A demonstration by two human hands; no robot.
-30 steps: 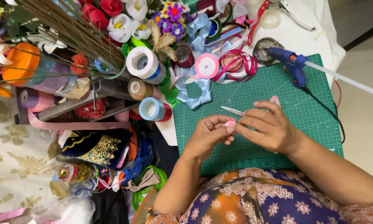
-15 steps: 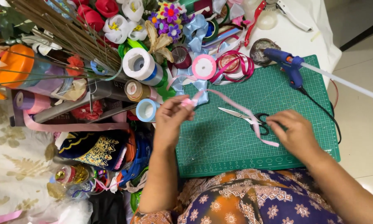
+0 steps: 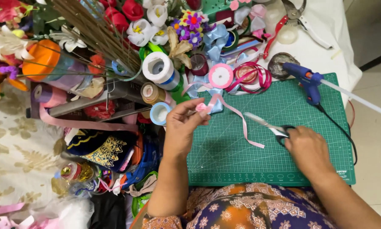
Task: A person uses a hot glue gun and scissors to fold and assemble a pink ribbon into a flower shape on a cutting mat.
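The left hand (image 3: 182,127) is raised near the left edge of the green cutting mat (image 3: 224,157), its fingertips pinched together on a small folded bit of pink ribbon (image 3: 202,107). A loose strip of the same ribbon (image 3: 241,123) trails from near that pinch across the mat toward the middle, ending just left of the right hand. The right hand (image 3: 307,150) rests on the mat closer to its right edge, curled over the dark handles of a pair of scissors (image 3: 270,125); the blades lie on the mat pointing toward the far left, and from this view I cannot tell whether they are parted. The two hands are well apart.

At the mat's far right corner lies a blue glue gun (image 3: 305,80), with a white stick running out of it past the right edge of the surface and a black cord (image 3: 340,127) curving down the mat's right side. Just beyond the far edge of the mat sit a pink ribbon spool (image 3: 221,75) and a tangle of dark pink ribbon (image 3: 252,78). Left of the mat, at the surface's crowded left side, stand a white tape roll (image 3: 158,68), a tan tape roll (image 3: 150,92) and a pale blue roll (image 3: 160,113) just beside the left hand. Artificial flowers (image 3: 156,17) and a bundle of dry sticks (image 3: 97,34) fill the far left corner.
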